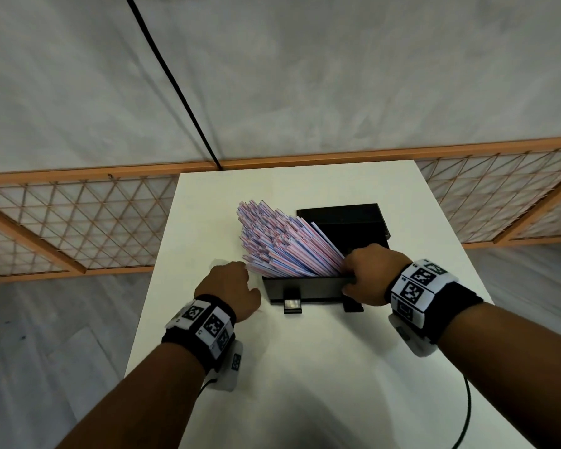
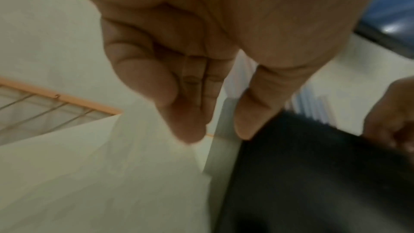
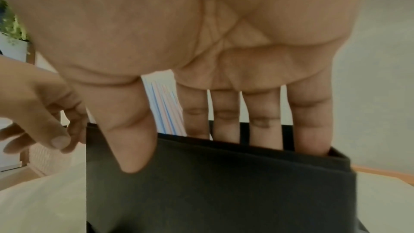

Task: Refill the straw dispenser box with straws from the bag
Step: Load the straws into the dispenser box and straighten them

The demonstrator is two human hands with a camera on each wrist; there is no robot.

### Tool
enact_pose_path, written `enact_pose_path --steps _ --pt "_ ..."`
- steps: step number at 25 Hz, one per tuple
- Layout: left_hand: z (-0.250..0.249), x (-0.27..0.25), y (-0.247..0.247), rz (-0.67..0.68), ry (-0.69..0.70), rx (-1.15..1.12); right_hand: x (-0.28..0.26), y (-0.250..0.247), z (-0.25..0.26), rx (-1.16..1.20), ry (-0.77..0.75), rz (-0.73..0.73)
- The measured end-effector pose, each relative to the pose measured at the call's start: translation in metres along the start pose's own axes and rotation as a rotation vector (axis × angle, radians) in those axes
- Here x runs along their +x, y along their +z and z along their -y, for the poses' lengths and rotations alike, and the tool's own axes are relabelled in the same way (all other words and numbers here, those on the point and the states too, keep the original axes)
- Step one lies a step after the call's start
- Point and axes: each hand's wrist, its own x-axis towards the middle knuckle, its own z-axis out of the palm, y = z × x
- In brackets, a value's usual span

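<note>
We are partway into the filling step: a big sheaf of striped straws (image 1: 282, 244) stands slanted in the open black box (image 1: 308, 288) on the white table (image 1: 305, 367), its lower ends down inside at the right and its tops fanned up and away to the left, so the bundle leans out past the box's left end and has not yet settled flat. The lid (image 1: 344, 218) stands open behind. Our right hand (image 1: 366, 273) sits at the box's right end; in the right wrist view its four fingers (image 3: 262, 118) run almost straight down inside the front wall while the thumb lies on the outside, so it pinches that wall and steadies the box. Our left hand (image 1: 230, 290) hangs just left of the box by the lower straws, loosely curled and holding nothing that we can see; the left wrist view is blurred. We cannot pick out the bag. Next, we judge, the straws must be laid level: the left hand should press the raised ends down and rightward while the right keeps the box from sliding.
</note>
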Motion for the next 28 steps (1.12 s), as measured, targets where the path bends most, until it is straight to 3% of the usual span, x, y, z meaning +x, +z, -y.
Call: enact_pose_path --steps 2,6,8,14,20,22,24,28 --pt "-0.009 -0.006 -0.006 -0.031 0.018 -0.139 0.002 -0.001 0.0 0.03 -0.029 0.023" --pt "-0.029 -0.023 -0.013 -0.028 -0.025 -0.709 0.004 -0.001 0.009 0.183 -0.151 -0.003" --pt "-0.036 -0.027 -0.013 0.011 -0.073 -0.891 0.005 0.001 0.015 0.249 -0.186 -0.024" --pt "-0.056 -0.017 0.001 0.049 -0.221 -1.071 0.013 0.015 0.022 0.33 -0.221 -0.082" --pt "-0.068 -0.01 0.003 0.039 -0.334 -1.319 0.011 0.021 0.026 0.387 -0.338 -0.296" --pt "-0.066 -0.014 0.001 0.092 -0.328 -1.328 0.011 0.024 0.021 0.361 -0.298 -0.303" --pt "-0.059 -0.02 -0.002 0.084 -0.261 -1.182 0.01 0.026 0.011 0.321 -0.183 -0.267" --pt "-0.037 -0.029 -0.007 -0.221 -0.14 -0.873 0.005 0.025 -0.007 0.169 -0.056 -0.128"
